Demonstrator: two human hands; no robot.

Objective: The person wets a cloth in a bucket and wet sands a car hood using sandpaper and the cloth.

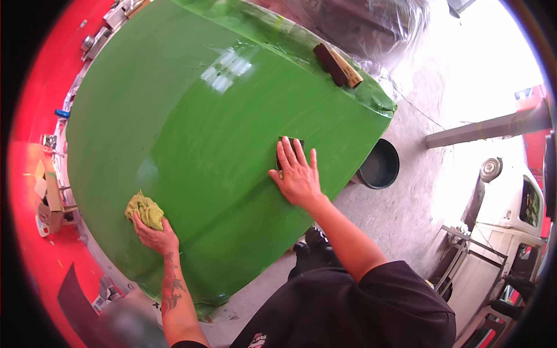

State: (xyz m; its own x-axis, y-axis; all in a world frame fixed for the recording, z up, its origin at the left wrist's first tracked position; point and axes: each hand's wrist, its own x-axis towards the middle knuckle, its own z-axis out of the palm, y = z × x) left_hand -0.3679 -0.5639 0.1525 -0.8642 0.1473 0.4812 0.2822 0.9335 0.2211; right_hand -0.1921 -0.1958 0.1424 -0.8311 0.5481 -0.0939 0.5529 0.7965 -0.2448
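A large green-painted car hood (232, 133), glossy in places, spreads out below me. My left hand (156, 236) is closed around a crumpled yellow-green cloth (145, 211) that rests on the hood's left side. Farther right, my right hand (297, 174) lies palm down with its fingers stretched out and spread. Beneath those fingers is a dark, flat sanding sheet or pad (280, 152); only its top and left edges show. Its underside against the paint is hidden.
A dark brown sheet and a tan roll (342, 66) lie at the hood's far right edge. A dark bucket (380, 165) stands on the concrete floor beside the hood. A grey post (487, 124) and a white vehicle (505, 226) are at right; plastic sheeting (377, 29) covers something behind.
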